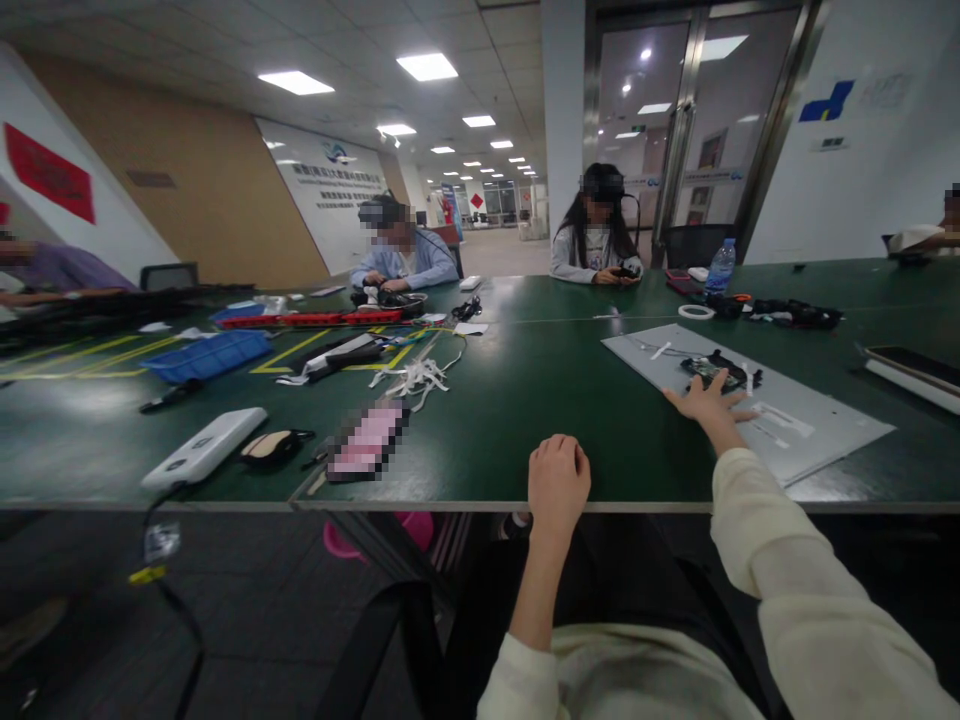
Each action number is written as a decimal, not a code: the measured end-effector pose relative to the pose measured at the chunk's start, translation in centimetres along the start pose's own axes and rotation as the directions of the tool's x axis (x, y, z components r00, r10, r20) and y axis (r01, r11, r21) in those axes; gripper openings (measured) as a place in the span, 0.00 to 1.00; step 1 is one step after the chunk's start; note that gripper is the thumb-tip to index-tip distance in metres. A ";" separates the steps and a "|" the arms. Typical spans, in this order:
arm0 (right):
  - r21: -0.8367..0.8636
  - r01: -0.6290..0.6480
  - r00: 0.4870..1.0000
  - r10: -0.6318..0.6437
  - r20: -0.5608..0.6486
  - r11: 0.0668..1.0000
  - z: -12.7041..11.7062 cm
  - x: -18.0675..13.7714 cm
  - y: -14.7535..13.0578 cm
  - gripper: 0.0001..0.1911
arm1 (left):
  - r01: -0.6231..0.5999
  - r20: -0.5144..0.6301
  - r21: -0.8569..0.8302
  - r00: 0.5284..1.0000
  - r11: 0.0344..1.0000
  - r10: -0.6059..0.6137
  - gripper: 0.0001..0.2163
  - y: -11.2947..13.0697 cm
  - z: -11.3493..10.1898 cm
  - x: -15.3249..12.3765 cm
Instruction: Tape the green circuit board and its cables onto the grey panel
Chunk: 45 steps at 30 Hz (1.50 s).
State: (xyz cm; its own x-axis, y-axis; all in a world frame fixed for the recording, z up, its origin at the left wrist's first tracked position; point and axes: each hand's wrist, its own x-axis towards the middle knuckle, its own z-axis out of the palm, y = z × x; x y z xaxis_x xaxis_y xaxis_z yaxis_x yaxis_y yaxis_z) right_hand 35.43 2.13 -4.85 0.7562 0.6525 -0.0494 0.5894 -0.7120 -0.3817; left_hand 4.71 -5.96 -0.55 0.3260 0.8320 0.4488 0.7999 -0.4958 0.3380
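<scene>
Hands are well apart: right hand is splayed over the black gadget sitting on the grey board, can't tell if it's touching. Left hand is loosely fisted, left of the board, by the bench edge. Reads like a reaching step imo, gripping would need those fingers curled in

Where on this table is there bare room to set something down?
A wide patch of green table lies bare beyond the left hand, between the white strips and the grey board. It is crowded around the blue tray and red bar, and, on the board, around the electronic part at the right hand.
</scene>
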 end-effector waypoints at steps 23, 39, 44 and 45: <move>0.101 0.052 0.975 -0.029 -0.221 0.994 -0.4 3.0 3.6 0.27 | -0.003 0.019 0.012 1.000 1.000 0.002 0.10 0.3 -0.1 0.1; 0.056 0.062 0.976 -0.049 -0.213 0.996 -0.3 3.4 3.0 0.32 | 0.021 0.024 -0.021 0.999 1.000 -0.021 0.09 0.2 0.0 0.0; 0.135 -0.041 0.980 0.066 -0.186 0.990 -1.8 2.9 3.2 0.34 | 0.012 0.013 -0.005 1.000 1.000 -0.012 0.10 0.0 0.0 -0.1; 0.126 -0.002 0.980 0.027 -0.195 0.992 -2.2 2.8 3.4 0.33 | 0.013 0.013 -0.004 1.000 1.000 -0.013 0.10 0.0 -0.1 -0.1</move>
State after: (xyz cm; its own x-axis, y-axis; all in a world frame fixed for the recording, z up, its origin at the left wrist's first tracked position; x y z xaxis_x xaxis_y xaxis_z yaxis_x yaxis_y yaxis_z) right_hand 40.23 0.97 -4.27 0.8127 0.5698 0.1215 0.5472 -0.6750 -0.4949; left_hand 4.64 -6.03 -0.54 0.3220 0.8415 0.4338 0.8020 -0.4859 0.3473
